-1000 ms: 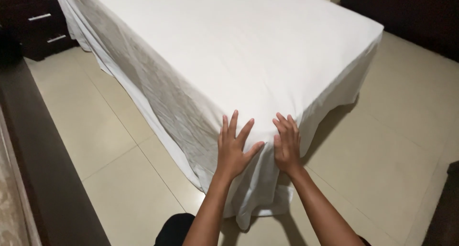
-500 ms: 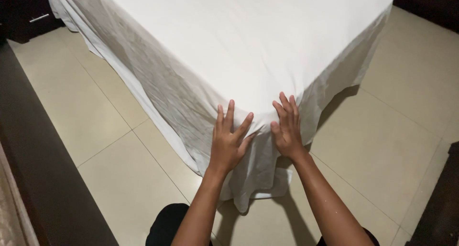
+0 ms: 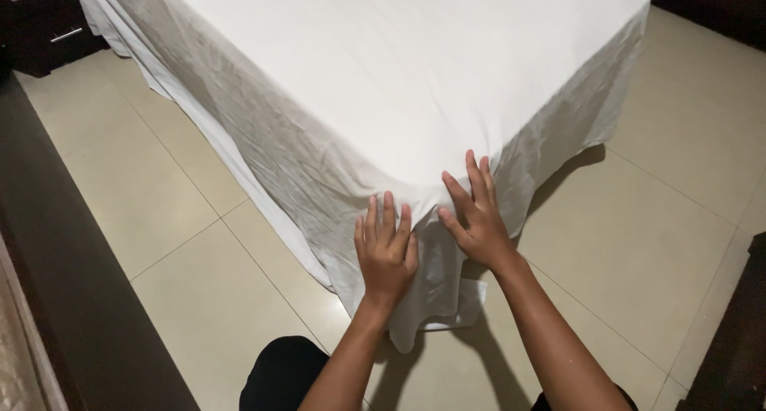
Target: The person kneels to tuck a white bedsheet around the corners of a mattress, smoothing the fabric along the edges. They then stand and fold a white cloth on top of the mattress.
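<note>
A bed covered by a white sheet (image 3: 399,68) fills the upper middle of the head view. Its near corner points toward me, and the sheet hangs down in wrinkled folds to the floor. My left hand (image 3: 385,250) lies flat against the hanging sheet just below the corner, fingers close together and pointing up. My right hand (image 3: 472,215) presses flat on the sheet at the corner's right side, fingers slightly spread. Neither hand grips the cloth.
Beige floor tiles (image 3: 159,219) surround the bed. A dark wooden furniture edge (image 3: 72,299) runs along the left. A dark drawer unit (image 3: 40,20) stands at the top left. Dark furniture (image 3: 738,339) sits at the lower right. My dark-clothed knee (image 3: 279,375) shows below.
My left hand slid lower on the hanging sheet and its fingers drew together. My right hand stayed at the corner. The view moved closer to the bed.
</note>
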